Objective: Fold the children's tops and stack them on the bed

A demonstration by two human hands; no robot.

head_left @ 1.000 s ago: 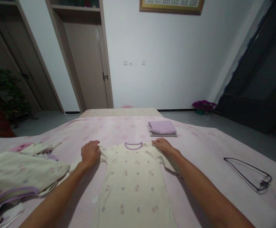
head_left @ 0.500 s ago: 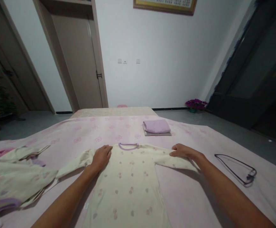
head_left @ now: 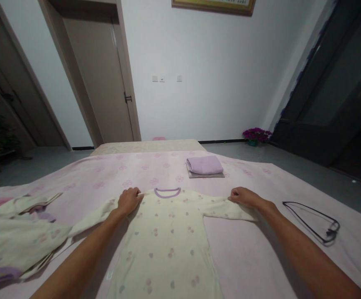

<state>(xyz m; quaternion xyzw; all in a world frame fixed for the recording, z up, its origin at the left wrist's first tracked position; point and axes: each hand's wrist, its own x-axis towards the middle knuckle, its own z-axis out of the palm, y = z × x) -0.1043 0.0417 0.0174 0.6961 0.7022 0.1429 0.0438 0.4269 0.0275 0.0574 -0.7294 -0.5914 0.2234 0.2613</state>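
A cream long-sleeved shirt (head_left: 171, 241) with a purple collar and small heart prints lies spread out, its collar at the far side. My left hand (head_left: 130, 201) is closed on the shirt at its left shoulder, where the left sleeve begins. On the other side, my right hand (head_left: 242, 197) pinches the upper edge of the right sleeve. That sleeve stretches sideways, its cuff end partly behind my right wrist. The left sleeve runs down toward a pile of similar cream clothes (head_left: 21, 236).
The shirt lies on a pink flowered sheet (head_left: 143, 166). Folded purple cloth (head_left: 204, 165) sits on a grey one beyond the shirt. A black strap-like loop (head_left: 311, 220) lies at the right. Behind are a door (head_left: 96, 79), a white wall and purple flowers (head_left: 257, 135).
My left hand has shifted slightly left on the shirt's shoulder. My right hand has moved a little outward along the sleeve, its fingers more closed, and the sleeve lies flatter.
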